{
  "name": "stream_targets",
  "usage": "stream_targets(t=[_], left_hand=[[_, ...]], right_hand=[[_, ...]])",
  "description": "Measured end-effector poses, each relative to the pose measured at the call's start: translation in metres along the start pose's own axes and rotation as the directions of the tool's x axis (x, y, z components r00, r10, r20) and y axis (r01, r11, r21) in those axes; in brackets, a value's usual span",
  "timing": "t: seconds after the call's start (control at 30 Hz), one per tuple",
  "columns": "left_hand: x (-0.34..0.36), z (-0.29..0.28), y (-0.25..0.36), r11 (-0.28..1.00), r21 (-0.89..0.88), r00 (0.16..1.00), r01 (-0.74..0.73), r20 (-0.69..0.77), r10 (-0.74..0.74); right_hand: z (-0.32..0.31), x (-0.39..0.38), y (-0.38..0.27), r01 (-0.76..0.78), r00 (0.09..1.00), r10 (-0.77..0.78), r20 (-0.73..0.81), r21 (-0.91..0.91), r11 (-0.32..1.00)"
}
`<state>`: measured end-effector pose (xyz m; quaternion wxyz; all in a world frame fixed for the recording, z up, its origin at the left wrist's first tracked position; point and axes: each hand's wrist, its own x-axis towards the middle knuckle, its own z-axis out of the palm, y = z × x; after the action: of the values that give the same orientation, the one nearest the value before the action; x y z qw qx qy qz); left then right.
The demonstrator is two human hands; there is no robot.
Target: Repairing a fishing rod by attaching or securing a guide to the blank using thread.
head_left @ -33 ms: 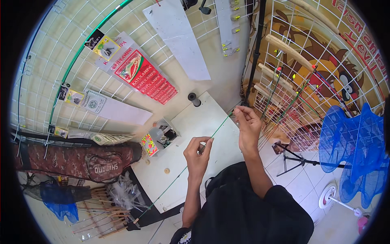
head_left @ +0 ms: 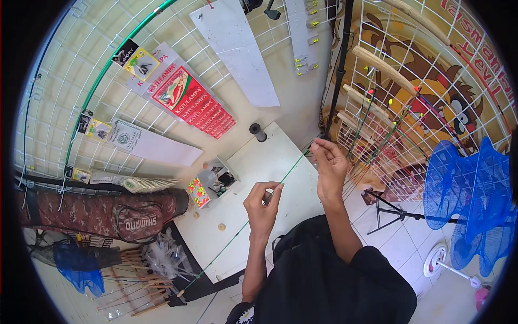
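A thin green fishing rod (head_left: 294, 168) slants across the white table, from a pale end piece at the lower left up to my right hand. My left hand (head_left: 261, 209) pinches it around mid-length between thumb and fingers. At the upper end of the rod, the closed fingertips of my right hand (head_left: 330, 168) grip its dark tip; any fine line there is too small to make out. Both hands are held above the table (head_left: 249, 162), the right one farther away than the left.
A small box (head_left: 217, 182) of bright beads and dark bits stands on the table, near a dark cylinder (head_left: 258, 132). A camouflage rod bag (head_left: 108, 215) lies left. Rods hang on a white wire grid at right, beside blue nets (head_left: 469, 200) and a black tripod (head_left: 399, 210).
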<state>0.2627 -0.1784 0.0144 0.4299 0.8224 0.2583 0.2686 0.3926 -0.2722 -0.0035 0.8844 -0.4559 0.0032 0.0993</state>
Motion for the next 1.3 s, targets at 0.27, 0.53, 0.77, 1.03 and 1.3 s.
stream_targets(t=[0.27,0.53,0.77,1.03,1.3], left_hand=[[-0.001,0.002,-0.004,1.000,0.004,1.000,0.001,0.003,-0.001],[-0.001,0.004,-0.006,1.000,0.000,1.000,-0.009,0.004,0.009],[0.000,0.006,-0.007,0.999,-0.030,0.999,0.041,0.011,-0.041],[0.002,0.011,-0.010,0.989,-0.094,0.992,0.114,0.072,-0.107],[0.001,0.024,-0.032,0.973,-0.155,0.982,0.169,0.114,-0.152]], right_hand=[[-0.002,0.003,-0.004,0.101,0.993,-0.093,0.067,-0.120,0.988],[-0.009,0.005,0.001,0.295,0.956,-0.276,0.105,-0.324,0.899],[-0.017,0.013,-0.013,0.339,0.941,-0.299,0.162,-0.397,0.853],[-0.042,0.034,-0.045,0.108,0.944,0.019,0.328,-0.364,0.925],[-0.042,0.043,-0.059,0.203,0.958,-0.128,0.255,-0.295,0.933]])
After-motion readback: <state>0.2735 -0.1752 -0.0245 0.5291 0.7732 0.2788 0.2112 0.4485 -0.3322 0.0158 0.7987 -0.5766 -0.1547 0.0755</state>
